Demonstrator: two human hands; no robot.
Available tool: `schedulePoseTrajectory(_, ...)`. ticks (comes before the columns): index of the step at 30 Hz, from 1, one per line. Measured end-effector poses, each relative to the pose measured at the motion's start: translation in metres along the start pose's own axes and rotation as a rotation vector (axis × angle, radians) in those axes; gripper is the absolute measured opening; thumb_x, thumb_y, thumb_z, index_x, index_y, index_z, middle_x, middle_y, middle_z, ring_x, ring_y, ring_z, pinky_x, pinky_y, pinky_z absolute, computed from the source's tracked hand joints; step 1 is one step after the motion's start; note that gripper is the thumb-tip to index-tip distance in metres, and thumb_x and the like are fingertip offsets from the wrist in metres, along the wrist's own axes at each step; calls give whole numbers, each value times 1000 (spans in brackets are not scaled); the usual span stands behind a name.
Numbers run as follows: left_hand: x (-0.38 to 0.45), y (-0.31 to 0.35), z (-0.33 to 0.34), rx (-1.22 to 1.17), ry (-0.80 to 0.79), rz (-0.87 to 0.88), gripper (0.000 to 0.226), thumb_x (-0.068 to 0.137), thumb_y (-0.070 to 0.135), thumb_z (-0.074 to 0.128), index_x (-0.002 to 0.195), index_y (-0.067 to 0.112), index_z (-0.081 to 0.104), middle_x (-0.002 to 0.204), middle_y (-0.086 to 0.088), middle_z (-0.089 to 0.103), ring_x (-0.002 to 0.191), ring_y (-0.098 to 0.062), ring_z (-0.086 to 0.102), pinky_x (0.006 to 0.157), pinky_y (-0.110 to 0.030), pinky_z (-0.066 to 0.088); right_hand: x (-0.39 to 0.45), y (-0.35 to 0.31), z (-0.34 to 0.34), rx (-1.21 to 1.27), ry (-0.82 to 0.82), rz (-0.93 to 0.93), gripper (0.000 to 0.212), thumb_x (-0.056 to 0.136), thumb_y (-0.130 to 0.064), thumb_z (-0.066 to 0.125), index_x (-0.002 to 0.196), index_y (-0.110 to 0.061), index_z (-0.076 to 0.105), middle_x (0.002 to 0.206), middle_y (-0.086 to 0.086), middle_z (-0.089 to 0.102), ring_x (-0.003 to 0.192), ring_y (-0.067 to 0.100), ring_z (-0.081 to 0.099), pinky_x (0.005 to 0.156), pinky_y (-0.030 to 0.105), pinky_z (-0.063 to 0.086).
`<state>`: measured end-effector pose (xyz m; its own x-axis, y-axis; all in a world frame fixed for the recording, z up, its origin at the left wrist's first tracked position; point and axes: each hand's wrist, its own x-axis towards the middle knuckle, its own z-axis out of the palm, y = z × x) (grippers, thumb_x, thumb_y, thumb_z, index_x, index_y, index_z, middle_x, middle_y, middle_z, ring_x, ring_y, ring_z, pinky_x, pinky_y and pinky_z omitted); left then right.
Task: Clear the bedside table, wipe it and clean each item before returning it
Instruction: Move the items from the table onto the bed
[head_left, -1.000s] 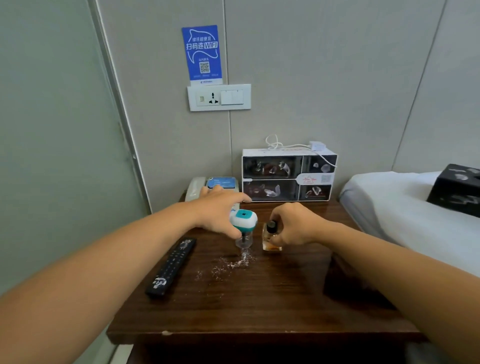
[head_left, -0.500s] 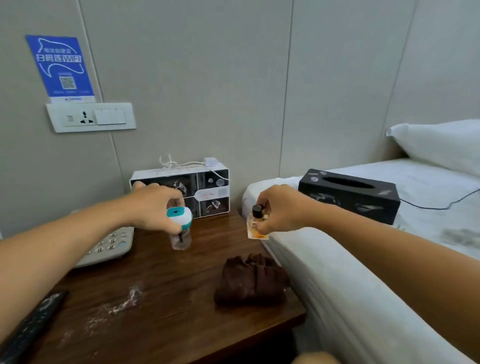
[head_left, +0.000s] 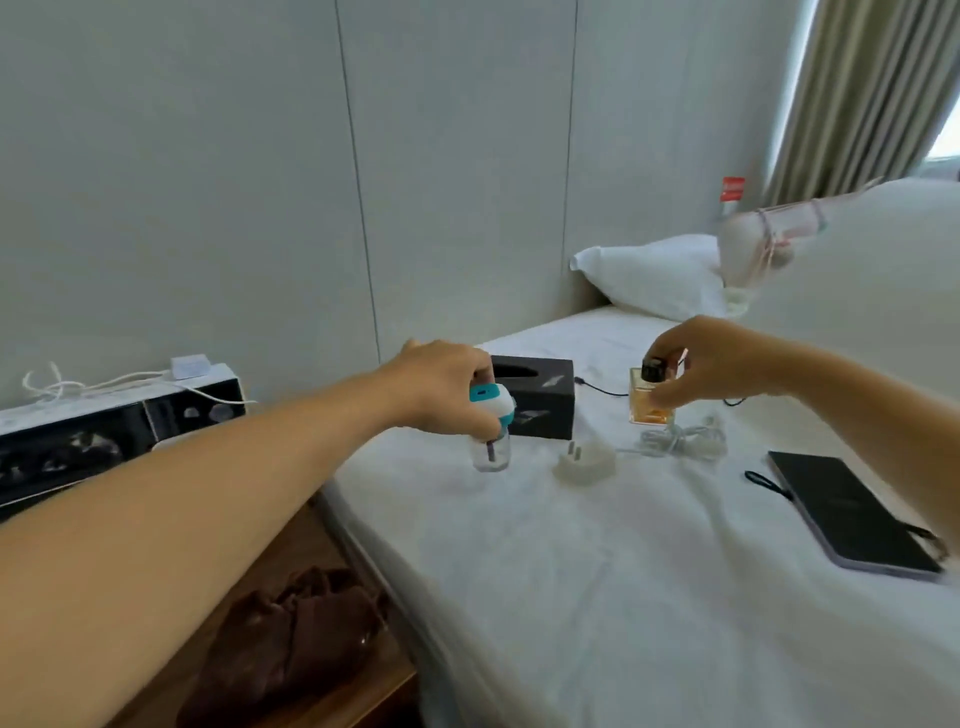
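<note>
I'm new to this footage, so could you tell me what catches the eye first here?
Two outstretched hands over the white bed: the left hand holds a small clear bottle with a teal and white top, the right hand an amber perfume bottle. A black tissue box sits between them, a brown cloth on the wooden table below.

A bedroom corner lined with pale grey wall panels (head_left: 208, 182).

A bed (head_left: 623, 597) covered in a white sheet is set against the wall, with a white pillow (head_left: 649, 275) at its head. Daylight is let in past a beige curtain (head_left: 862, 93) at the upper right. A wooden table (head_left: 332, 691) is seen beside the bed.
</note>
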<state>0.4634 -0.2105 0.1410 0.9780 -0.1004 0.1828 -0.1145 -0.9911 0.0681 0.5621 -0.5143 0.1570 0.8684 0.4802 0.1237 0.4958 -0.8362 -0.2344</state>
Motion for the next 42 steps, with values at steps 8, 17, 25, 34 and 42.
schedulePoseTrajectory(8, 68, 52, 28, -78, 76, 56, 46, 74, 53, 74, 112, 28, 62, 105, 6, 65, 93, -21, 60, 80, -36, 51, 43, 46, 37, 84, 61, 73, 32, 69, -42, 78, 98, -30, 74, 96, -9, 72, 91, 17, 68, 87, 43, 60)
schedulePoseTrajectory(17, 143, 79, 44, -84, 72, 139, 48, 79, 55, 72, 119, 29, 63, 110, 8, 65, 104, -19, 56, 94, -39, 41, 90, 88, 51, 60, -62, 137, 31, 75, -30, 82, 104, -23, 74, 101, -3, 73, 99, 22, 69, 90, 38, 59)
schedulePoseTrajectory(25, 164, 82, 67, -53, -50, 132, 56, 82, 55, 70, 131, 30, 60, 125, 8, 64, 115, -19, 53, 101, -42, 37, 94, 90, 50, 34, -184, 98, 64, 75, -37, 87, 132, -25, 61, 122, -6, 65, 108, 17, 62, 92, 31, 52)
schedulePoseTrajectory(34, 109, 54, 39, -80, -5, 63, 89, 76, 69, 74, 151, 32, 42, 143, 7, 58, 131, -22, 50, 98, -42, 35, 73, 26, 13, -110, -36, -48, 66, 83, -24, 79, 143, -32, 52, 137, -3, 57, 110, 14, 55, 93, 27, 46)
schedulePoseTrajectory(42, -64, -61, 3, -5, 38, -196, 73, 81, 62, 73, 145, 36, 49, 141, 8, 56, 132, -21, 48, 110, -46, 36, 46, -140, 27, -92, -11, -404, 48, 88, -24, 70, 134, -33, 59, 127, -5, 64, 106, 15, 54, 91, 28, 44)
